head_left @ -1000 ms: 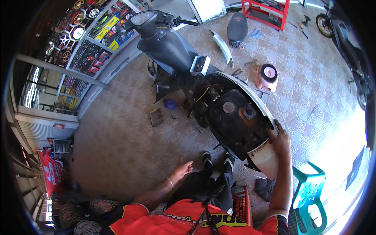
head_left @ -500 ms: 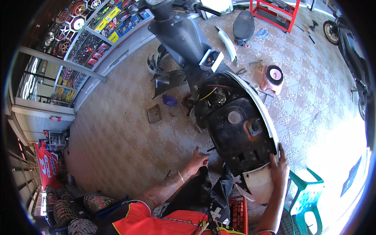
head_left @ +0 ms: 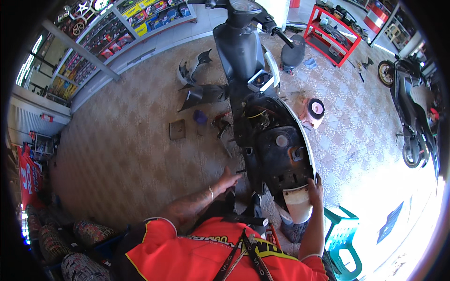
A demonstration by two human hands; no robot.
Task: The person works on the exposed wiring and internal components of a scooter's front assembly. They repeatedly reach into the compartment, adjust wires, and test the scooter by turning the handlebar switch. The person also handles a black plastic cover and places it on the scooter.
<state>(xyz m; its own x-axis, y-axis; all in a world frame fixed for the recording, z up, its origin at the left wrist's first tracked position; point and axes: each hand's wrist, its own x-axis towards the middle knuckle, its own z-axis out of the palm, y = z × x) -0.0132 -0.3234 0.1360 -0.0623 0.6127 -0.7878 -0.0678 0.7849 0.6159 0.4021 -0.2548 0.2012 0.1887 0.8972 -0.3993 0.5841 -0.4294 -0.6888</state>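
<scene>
A partly stripped black scooter (head_left: 239, 61) stands ahead of me, its exposed rear section (head_left: 275, 157) closest. My right hand (head_left: 315, 187) grips the edge of the long white side panel (head_left: 305, 145) at the scooter's right rear, above a cream rear body piece (head_left: 296, 203). My left hand (head_left: 228, 178) reaches out beside the scooter's left rear with fingers extended, close to a short dark protrusion on it; whether it touches that is unclear. Loose dark panels (head_left: 201, 98), a shallow tray (head_left: 177, 129) and a blue object (head_left: 200, 117) lie on the floor at left.
A pink piece with a black ring (head_left: 315, 113), a seat (head_left: 293, 51) and a red trolley (head_left: 330, 35) are at right. A second motorcycle (head_left: 408, 112), green chair (head_left: 341, 234), glass display shelves (head_left: 117, 35) and stacked tires (head_left: 91, 232) stand around me.
The view has shifted, bringing more of the trolley and motorcycle in. My left hand has moved forward, toward the scooter's rear side. My right hand stays on the rear panel edge.
</scene>
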